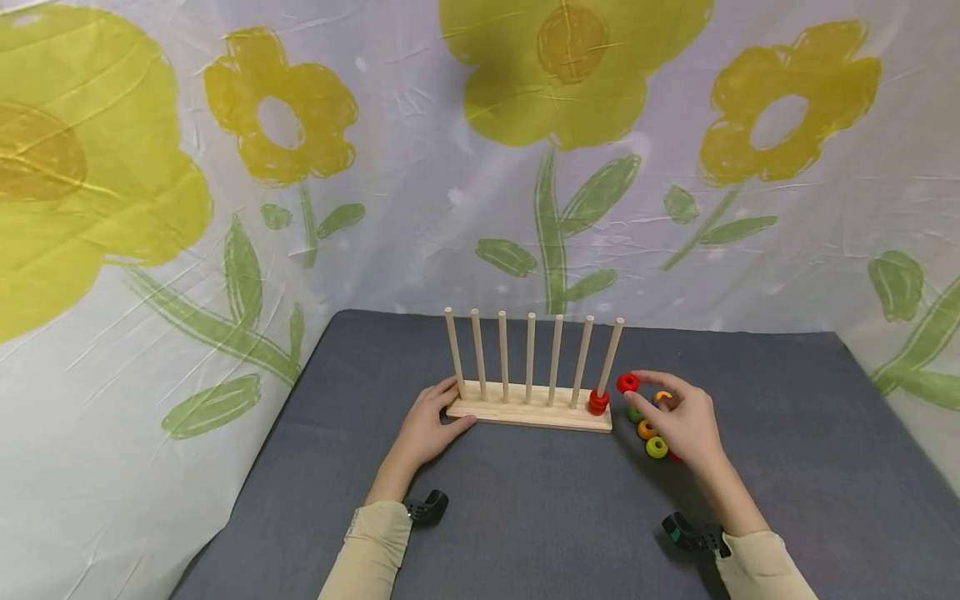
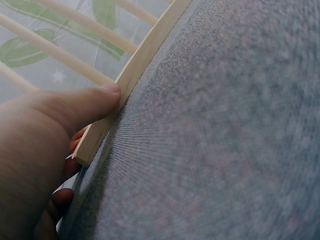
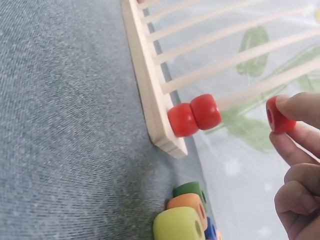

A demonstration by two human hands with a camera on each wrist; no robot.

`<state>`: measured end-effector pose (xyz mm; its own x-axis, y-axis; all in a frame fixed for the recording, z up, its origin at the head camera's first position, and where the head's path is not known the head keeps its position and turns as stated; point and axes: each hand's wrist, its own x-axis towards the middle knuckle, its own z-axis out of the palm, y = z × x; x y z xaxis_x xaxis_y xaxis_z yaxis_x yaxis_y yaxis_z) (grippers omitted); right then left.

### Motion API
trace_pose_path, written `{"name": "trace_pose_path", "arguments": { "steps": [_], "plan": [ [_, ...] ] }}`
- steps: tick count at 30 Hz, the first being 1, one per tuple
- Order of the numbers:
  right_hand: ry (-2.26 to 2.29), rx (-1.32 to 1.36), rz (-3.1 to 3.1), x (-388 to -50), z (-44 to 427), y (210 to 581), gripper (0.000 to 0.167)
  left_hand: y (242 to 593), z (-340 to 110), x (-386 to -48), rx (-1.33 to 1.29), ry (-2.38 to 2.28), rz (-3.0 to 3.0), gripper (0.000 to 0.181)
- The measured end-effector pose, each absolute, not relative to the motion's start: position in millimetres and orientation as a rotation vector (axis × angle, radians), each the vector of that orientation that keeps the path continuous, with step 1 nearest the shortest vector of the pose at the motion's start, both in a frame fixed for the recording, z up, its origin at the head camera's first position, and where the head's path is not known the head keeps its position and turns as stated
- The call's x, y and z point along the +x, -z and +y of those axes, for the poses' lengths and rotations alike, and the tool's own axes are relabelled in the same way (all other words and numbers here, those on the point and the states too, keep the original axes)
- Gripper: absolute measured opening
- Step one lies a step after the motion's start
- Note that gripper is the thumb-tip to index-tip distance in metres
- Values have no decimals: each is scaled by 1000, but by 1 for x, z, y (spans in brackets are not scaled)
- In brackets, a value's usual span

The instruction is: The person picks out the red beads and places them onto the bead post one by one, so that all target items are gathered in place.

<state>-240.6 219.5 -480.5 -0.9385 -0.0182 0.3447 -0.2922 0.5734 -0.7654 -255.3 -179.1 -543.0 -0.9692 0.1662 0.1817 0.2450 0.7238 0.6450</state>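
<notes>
1. Pinching a red bead (image 1: 627, 382) between thumb and fingertips of the right hand (image 1: 686, 421), held up above the bench (image 1: 540, 517), just right of the rightmost peg (image 1: 611, 354) and apart from it.
2. Gripping the left end of a wooden rack (image 1: 525, 409) with the left hand (image 1: 429, 425), with the thumb on the front edge and the fingers round behind.
3. Resting flat, in the rack's case, on the bench, with seven pegs standing in a row.
4. Carrying two stacked red beads (image 1: 597, 402) at the foot of the rightmost peg.
5. Strewn near the rack's right end with a green bead (image 3: 188, 188), an orange bead (image 3: 188, 203), a yellow-green bead (image 3: 175, 226) and a blue bead (image 3: 211, 231), among others; partly covered by the right hand, so hard to count for certain.
6. Backed by a pale cloth (image 1: 412, 225) with yellow flowers (image 1: 318, 100).
</notes>
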Motion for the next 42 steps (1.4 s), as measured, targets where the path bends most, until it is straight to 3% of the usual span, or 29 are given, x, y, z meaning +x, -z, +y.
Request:
{"name": "trace_pose_path", "arguments": {
  "steps": [42],
  "plan": [
    [-1342,303,-2396,-240,220,453,32,544,-179,-256,-348,1066,-2804,69]
  ]
}}
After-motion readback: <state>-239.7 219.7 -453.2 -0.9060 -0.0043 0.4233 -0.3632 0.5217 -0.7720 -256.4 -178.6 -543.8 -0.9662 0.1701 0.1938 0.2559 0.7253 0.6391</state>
